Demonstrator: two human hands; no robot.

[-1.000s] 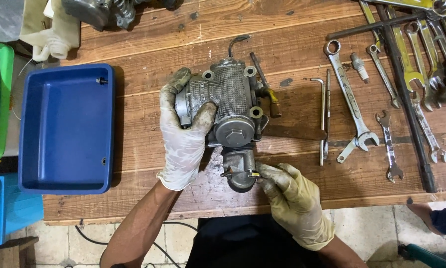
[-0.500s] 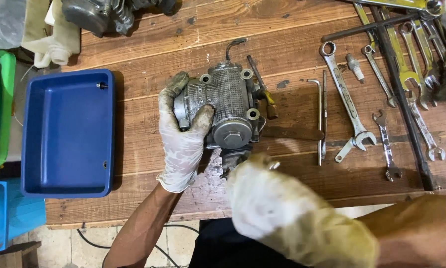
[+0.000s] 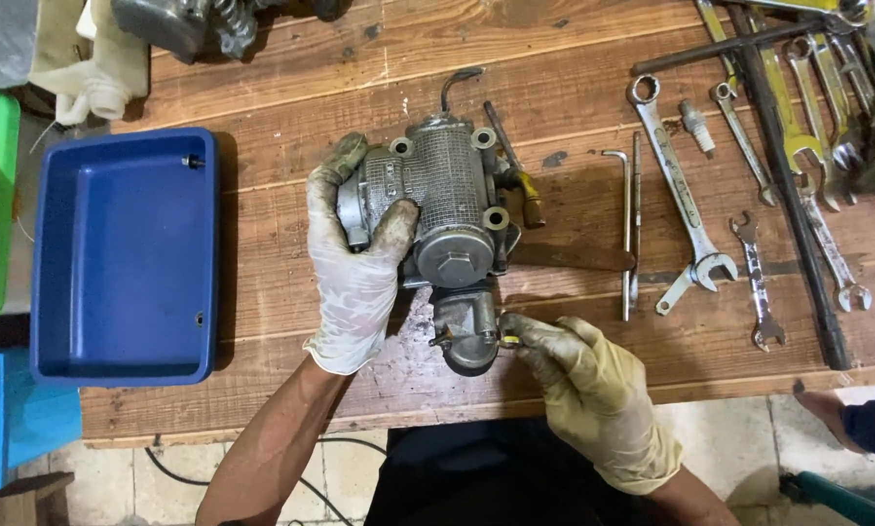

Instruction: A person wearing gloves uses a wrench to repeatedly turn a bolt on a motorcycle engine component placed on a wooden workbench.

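Left hand (image 3: 354, 258) clenched on grey engine part (image 3: 444, 209) lying on wooden surface (image 3: 262, 209); right hand (image 3: 578, 375) pinches small brass fitting (image 3: 508, 340) at its lower end, fitting not yet out

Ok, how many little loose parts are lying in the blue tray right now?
2. A small dark part lies in the far right corner of the blue tray. A tiny piece sits against the tray's right wall, nearer the person. Nothing else shows inside.
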